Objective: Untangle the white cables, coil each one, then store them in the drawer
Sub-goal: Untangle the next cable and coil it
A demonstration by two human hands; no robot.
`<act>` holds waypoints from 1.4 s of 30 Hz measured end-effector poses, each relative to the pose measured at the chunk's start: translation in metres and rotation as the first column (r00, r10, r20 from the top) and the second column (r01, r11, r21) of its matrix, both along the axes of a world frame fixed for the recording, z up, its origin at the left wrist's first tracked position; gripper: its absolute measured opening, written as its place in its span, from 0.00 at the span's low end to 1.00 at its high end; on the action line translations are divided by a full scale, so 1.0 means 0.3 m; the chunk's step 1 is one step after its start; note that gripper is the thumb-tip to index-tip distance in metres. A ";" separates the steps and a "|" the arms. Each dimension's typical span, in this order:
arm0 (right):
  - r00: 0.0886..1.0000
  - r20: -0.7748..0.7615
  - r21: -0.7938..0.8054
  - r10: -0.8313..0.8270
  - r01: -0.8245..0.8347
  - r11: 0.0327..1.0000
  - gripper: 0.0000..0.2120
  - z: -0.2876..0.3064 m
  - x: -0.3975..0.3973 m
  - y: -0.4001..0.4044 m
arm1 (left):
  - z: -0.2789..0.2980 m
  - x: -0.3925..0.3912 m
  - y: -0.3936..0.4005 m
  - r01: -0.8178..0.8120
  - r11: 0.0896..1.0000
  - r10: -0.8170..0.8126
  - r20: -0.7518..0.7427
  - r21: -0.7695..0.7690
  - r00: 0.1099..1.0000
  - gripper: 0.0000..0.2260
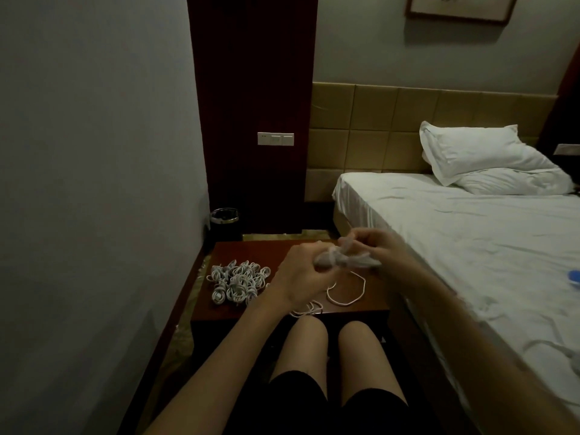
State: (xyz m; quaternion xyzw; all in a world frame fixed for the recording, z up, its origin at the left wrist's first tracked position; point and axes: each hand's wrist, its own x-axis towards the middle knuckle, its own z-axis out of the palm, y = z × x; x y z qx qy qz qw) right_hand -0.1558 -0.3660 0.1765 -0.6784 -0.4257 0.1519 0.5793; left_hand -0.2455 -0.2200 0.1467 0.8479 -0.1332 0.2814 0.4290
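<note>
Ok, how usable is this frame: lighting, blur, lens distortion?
Head view: dim and underexposed, with a grey-green cast; the hands, left hand and right hand, and the cable bundle they grip are motion-smeared; the pile of coiled cables on the bedside table stays legible; wide-angle distortion bows the wood panel and bed edge.

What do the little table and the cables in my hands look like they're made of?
Table: dark reddish wood or veneer with a smooth, slightly glossy top, judging by its faint sheen. Cables: white, flexible, probably plastic-sheathed; they bend in soft loops. Both hands grip a bundle.
</note>
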 end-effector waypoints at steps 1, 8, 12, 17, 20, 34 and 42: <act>0.999 -0.023 0.030 -0.049 0.050 0.998 0.03 -0.039 -0.007 0.005 | -0.004 0.002 0.006 -0.048 0.996 0.047 -0.013 -0.080 0.999 0.13; 0.885 0.305 0.144 -0.351 0.321 0.936 0.07 -0.092 -0.124 0.025 | -0.017 -0.003 -0.010 -0.049 0.896 0.005 -0.100 -0.442 0.995 0.11; 0.828 0.440 0.183 -0.348 0.297 0.937 0.06 -0.063 -0.179 -0.006 | 0.014 -0.008 -0.013 -0.049 0.849 -0.035 -0.148 -0.527 0.988 0.08; 0.894 0.444 -0.043 -0.059 0.088 0.995 0.22 -0.071 -0.174 -0.046 | 0.012 -0.021 -0.004 -0.054 0.828 -0.044 -0.160 -0.559 0.986 0.06; 0.843 0.455 0.114 -0.288 0.266 0.957 0.14 -0.083 -0.175 -0.039 | -0.005 -0.011 -0.009 -0.038 0.853 -0.035 -0.131 -0.521 0.991 0.09; 0.985 -0.008 -0.138 -0.170 0.167 0.976 0.17 -0.002 -0.125 -0.038 | -0.018 -0.028 -0.038 0.045 0.944 -0.063 -0.043 -0.327 0.997 0.13; 0.948 -0.183 -0.180 -0.259 0.226 0.957 0.20 -0.004 -0.098 -0.040 | -0.029 -0.020 -0.038 0.048 0.954 -0.053 -0.009 -0.295 0.999 0.13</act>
